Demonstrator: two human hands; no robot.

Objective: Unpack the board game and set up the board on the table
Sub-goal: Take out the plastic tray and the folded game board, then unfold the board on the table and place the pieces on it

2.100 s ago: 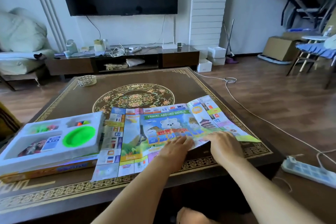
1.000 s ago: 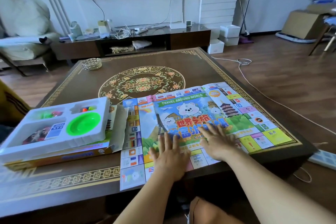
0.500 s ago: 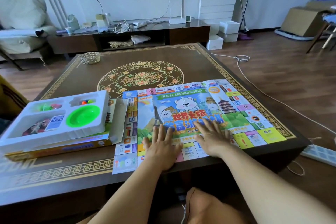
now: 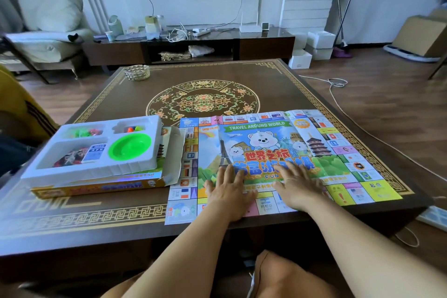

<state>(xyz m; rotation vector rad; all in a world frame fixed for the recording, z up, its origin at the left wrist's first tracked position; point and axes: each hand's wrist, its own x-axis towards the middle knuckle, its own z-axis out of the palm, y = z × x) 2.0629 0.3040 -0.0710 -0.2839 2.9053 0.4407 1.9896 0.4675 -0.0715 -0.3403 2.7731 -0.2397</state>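
Note:
The colourful paper game board (image 4: pixel 271 143), titled "Travel Around World", lies unfolded flat on the near right part of the dark patterned table (image 4: pixel 242 75). My left hand (image 4: pixel 229 191) and my right hand (image 4: pixel 298 184) both press flat on the board's near half with fingers straight and spread. To the board's left sits the yellow game box (image 4: pixel 101 185) with a white plastic insert tray (image 4: pixel 96 150) on top, holding a green dish (image 4: pixel 129 146), cards and small coloured pieces. The box's open flap overlaps the board's left edge.
A small patterned bowl (image 4: pixel 137 72) stands at the table's far left. A TV stand (image 4: pixel 188 46) with clutter runs behind the table. A white cable (image 4: pixel 338 84) crosses the floor to the right, and a power strip (image 4: pixel 433 218) lies by the table's near right corner.
The board went from half-lifted and creased to lying flat. Both hands slid over its near half, spreading their fingers and smoothing it. The camera view shifted slightly.

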